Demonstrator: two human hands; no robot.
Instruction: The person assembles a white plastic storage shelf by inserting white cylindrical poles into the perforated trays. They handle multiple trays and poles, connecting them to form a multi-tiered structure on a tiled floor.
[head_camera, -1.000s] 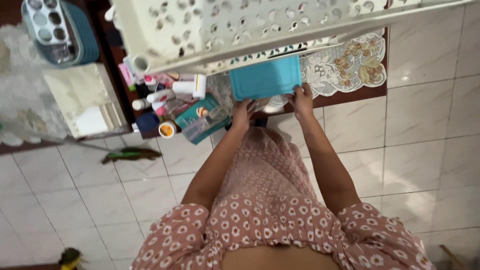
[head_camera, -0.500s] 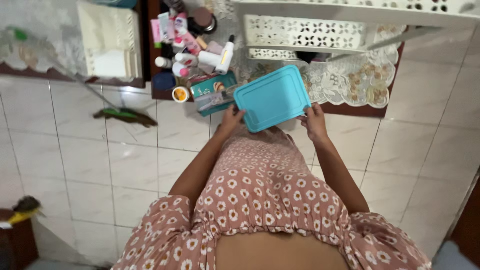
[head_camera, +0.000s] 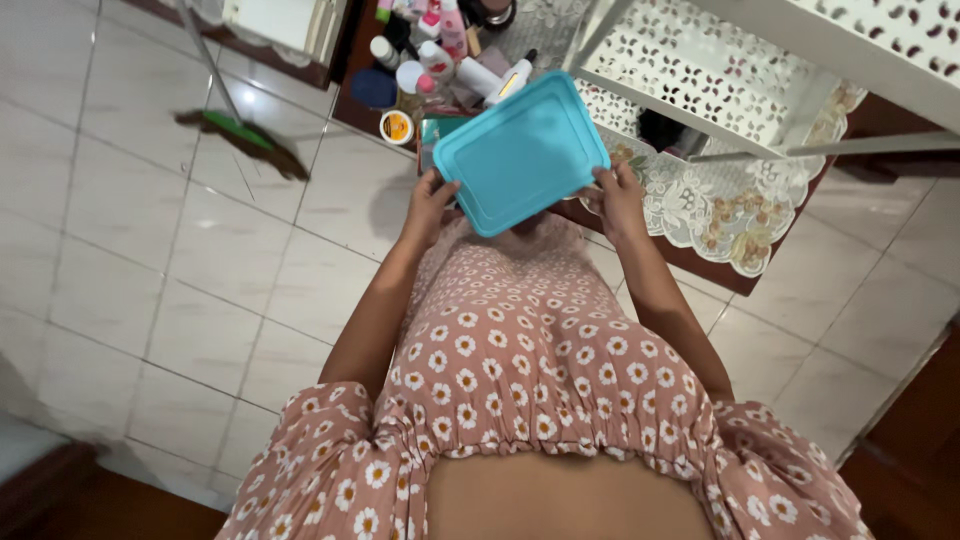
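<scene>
The white tiled floor (head_camera: 200, 260) fills the left half of the view, and a green-headed broom (head_camera: 245, 140) lies across it at about ten o'clock from the hands. At one to two o'clock stands a white perforated plastic rack (head_camera: 700, 90), set on a dark wooden surface (head_camera: 700, 265) covered with a white lace cloth with brown flower motifs (head_camera: 740, 205).

The turquoise rectangular plastic lid with rounded corners (head_camera: 520, 150) is held in the air, tilted, just above the near edge of that surface. The left hand (head_camera: 428, 205) grips its lower left corner, fingers curled under and thumb on top. The right hand (head_camera: 618, 200) pinches the right edge in the same way. Both grips sit at the very rim, so the lid could slip or twist out if either hand loosens. Tipped forward, it could also strike the bottles beyond it and knock them over.

At eleven to twelve o'clock from the lid is a crowded cluster of small toiletry containers (head_camera: 440, 50): white squeeze tubes and bottles, some with pink caps or pink labels, and a dark blue round jar. A small round pot with a yellow-orange top (head_camera: 397, 126) stands nearest the edge, where a nudge could send it to the floor. A teal box (head_camera: 440, 130) is partly hidden under the lid.
</scene>
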